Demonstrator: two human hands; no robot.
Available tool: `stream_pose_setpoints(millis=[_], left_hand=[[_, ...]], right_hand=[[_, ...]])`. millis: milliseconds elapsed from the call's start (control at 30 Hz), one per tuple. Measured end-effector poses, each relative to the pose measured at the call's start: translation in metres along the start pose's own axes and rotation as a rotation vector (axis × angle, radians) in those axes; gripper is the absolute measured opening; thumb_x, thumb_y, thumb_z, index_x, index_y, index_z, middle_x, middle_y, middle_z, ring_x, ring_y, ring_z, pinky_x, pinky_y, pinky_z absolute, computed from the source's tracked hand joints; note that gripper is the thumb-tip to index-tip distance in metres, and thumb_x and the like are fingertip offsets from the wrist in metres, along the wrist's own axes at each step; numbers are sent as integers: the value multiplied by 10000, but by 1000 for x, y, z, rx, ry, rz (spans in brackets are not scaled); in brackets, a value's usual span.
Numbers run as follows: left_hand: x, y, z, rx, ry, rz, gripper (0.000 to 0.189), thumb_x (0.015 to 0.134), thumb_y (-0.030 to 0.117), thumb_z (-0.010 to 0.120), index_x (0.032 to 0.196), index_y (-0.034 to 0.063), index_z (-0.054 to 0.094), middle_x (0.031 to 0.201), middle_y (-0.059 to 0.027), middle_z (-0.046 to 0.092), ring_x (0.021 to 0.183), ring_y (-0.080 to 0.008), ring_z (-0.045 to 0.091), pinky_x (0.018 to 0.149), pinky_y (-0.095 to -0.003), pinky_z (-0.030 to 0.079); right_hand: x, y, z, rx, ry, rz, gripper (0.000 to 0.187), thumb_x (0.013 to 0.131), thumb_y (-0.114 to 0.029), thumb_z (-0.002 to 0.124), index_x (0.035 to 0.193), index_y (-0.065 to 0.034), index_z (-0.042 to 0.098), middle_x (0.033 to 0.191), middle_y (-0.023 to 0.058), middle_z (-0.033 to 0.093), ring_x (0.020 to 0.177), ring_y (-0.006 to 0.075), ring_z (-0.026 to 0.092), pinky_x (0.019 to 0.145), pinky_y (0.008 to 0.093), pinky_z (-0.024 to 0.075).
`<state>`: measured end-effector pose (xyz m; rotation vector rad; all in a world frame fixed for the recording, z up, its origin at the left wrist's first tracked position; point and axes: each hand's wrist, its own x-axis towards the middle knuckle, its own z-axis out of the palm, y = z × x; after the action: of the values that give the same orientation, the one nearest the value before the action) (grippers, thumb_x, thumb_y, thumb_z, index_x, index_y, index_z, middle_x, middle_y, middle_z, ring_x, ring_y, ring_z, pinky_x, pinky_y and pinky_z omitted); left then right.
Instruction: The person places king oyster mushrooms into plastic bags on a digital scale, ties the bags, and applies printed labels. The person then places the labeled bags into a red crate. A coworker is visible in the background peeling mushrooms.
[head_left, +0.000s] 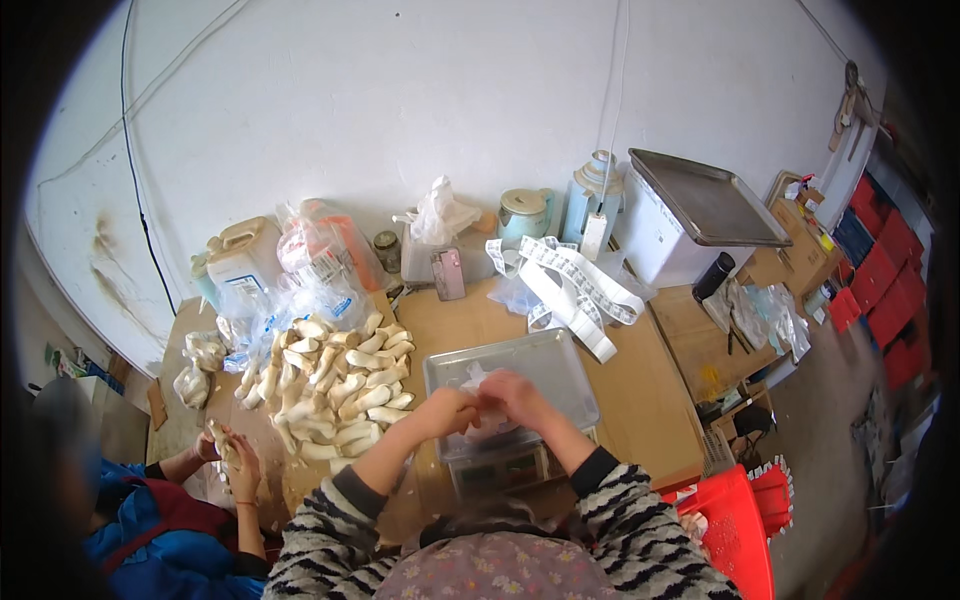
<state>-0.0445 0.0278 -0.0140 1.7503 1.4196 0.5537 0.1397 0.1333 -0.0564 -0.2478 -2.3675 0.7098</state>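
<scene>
Over the metal tray (559, 367), my left hand (448, 412) and my right hand (517, 397) grip a clear plastic bag (475, 373) from either side, fingers close together. What the bag contains is blurred and partly covered by my hands. Beneath the tray is a weighing scale (491, 478), its front showing towards me. To the left of my forearm spreads a large heap of king oyster mushrooms (345, 390). Beyond the tray, a long loose strip of printed white labels (581, 289) lies in loops, its near end just behind the tray's far right corner.
At left, a co-worker's hands (238, 461) hold a mushroom (223, 442). Plastic bags (322, 296) lie behind the heap. A phone (448, 274), kettle (525, 214), thermos flask (592, 199) and white box (660, 225) stand along the wall. A red plastic basket (727, 525) is at my right.
</scene>
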Motion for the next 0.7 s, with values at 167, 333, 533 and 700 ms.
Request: stream_pose_setpoints(millis=[167,333,533,700], left_hand=[[-4,24,-5,-95,186,-123,253,903,206,614,1108,90,706,711,-77,680,544,-122,614,559,-269,500],[13,-12,8,278,440,255,376,791,264,737,1122,88,701,840,-145,687,726,-304,630,657,-367,485],[32,-19,7,265,392,343,430,727,204,778,1121,58,691,811,-133,665,769,-315,612,707,-391,483],[28,-21,8,269,365,359,439,714,168,781,1129,62,687,823,-116,668,778,-297,619,717,-380,490]], right_hand=[[-16,0,11,124,160,257,351,811,-34,691,1101,-52,494,911,117,648,851,277,660,755,367,529],[-24,-2,30,325,278,386,348,828,-49,723,1058,-39,461,900,74,634,861,181,665,763,312,539],[-24,-1,25,365,359,502,364,799,22,705,1043,-38,441,896,82,641,852,149,665,735,289,539],[-21,-4,17,427,289,505,401,777,22,723,1050,-47,437,898,79,640,831,145,666,752,273,531]])
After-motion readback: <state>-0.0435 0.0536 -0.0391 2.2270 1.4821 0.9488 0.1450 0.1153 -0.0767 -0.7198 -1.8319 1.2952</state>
